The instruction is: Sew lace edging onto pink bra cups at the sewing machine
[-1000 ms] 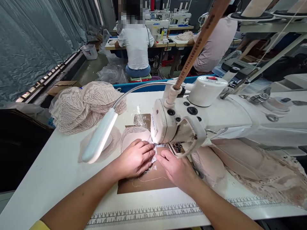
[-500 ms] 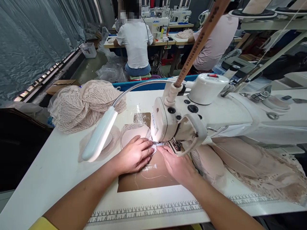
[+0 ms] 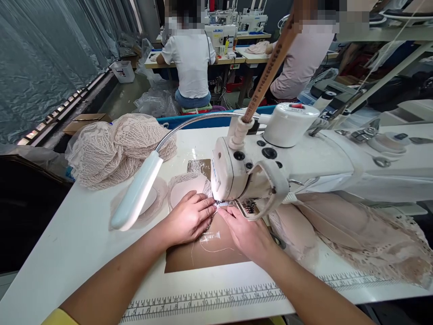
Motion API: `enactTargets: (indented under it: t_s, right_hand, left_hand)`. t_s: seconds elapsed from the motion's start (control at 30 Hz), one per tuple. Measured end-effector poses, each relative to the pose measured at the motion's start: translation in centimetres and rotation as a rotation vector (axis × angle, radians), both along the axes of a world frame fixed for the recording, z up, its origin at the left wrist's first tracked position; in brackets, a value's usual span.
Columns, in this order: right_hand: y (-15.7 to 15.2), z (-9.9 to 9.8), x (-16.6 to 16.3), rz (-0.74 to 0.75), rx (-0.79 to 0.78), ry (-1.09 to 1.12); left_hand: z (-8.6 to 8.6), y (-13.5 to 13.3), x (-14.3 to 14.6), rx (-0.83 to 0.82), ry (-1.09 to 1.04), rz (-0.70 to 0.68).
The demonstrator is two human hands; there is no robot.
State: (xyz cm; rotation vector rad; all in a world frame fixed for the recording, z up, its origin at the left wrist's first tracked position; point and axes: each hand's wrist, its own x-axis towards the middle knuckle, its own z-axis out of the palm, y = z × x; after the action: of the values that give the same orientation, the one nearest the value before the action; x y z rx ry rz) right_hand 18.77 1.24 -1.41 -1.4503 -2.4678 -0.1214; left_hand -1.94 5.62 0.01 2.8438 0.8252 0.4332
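My left hand [image 3: 191,216] lies palm down on a beige lace bra cup [image 3: 184,189], its fingers together and bent over the lace edge beside the presser foot. Opposite it, my right hand [image 3: 246,230] has thumb and forefinger closed at the same lace edge, just in front of the foot. The pinched bit is small and mostly covered by fingertips. Above both hands stands the head of a white sewing machine [image 3: 226,167]. A brown plate [image 3: 216,253] with a loose thread on it lies under the hands.
A lamp [image 3: 137,194] on a bendable neck hangs left of the hands, over another lace cup [image 3: 157,198]. Bundled lace [image 3: 118,149] is heaped at the back left. Beige cups and lace [image 3: 348,225] lie to the right. A ruler strip [image 3: 203,302] runs along the front. Two people sit ahead.
My right fingertips have shifted slightly left, closer to my left fingers. Less white lace shows between the hands. The whole view has moved a little.
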Motion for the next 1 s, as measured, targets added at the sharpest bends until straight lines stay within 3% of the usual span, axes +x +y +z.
enactTargets:
  t_s: [0.6, 1.0]
  right_hand:
    - [0.0, -0.7, 0.6, 0.042, 0.015, 0.050]
    - [-0.1, -0.5, 0.6, 0.022, 0.025, 0.073]
  left_hand:
    - [-0.5, 0.9, -0.3, 0.002, 0.013, 0.062]
    - [2.0, -0.1, -0.7, -0.044, 0.175, 0.170]
